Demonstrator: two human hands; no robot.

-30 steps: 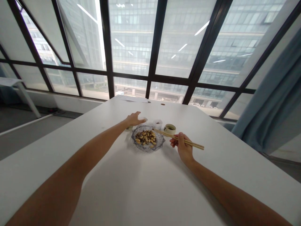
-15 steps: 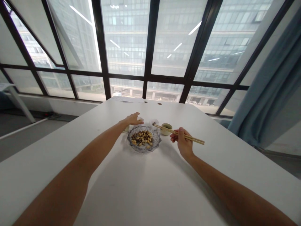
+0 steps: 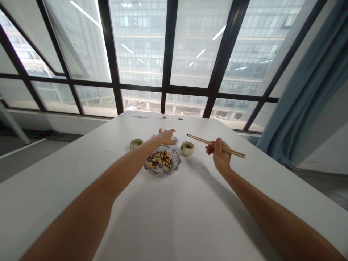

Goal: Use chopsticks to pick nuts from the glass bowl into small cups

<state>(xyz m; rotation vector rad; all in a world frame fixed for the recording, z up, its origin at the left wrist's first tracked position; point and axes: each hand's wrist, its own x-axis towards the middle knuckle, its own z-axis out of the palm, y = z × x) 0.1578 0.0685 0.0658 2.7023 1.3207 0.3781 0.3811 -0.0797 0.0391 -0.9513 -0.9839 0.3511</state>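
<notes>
My right hand (image 3: 221, 154) grips a pair of wooden chopsticks (image 3: 201, 139) pointing left, raised over the table to the right of a small pale cup (image 3: 187, 149). A tiny dark bit shows at their tips, too small to name. My left hand (image 3: 166, 137) reaches over the far rim of a clear glass bowl (image 3: 175, 166), fingers apart, close to a small whitish see-through cup (image 3: 174, 141). Whether the fingers touch that cup I cannot tell. Mixed nuts and seeds (image 3: 160, 159) lie in the bowl. A second pale cup (image 3: 136, 143) stands left of my forearm.
Everything stands on a white table (image 3: 163, 217). Toward its far edge lie papers (image 3: 141, 115) and two small flat round things, one of them brown (image 3: 180, 119). Tall windows rise behind, and a blue curtain (image 3: 296, 108) hangs at the right.
My left hand has moved right, toward the whitish cup, uncovering the left pale cup. My right hand has drawn the chopsticks right, away from behind the bowl. The view has shifted slightly.
</notes>
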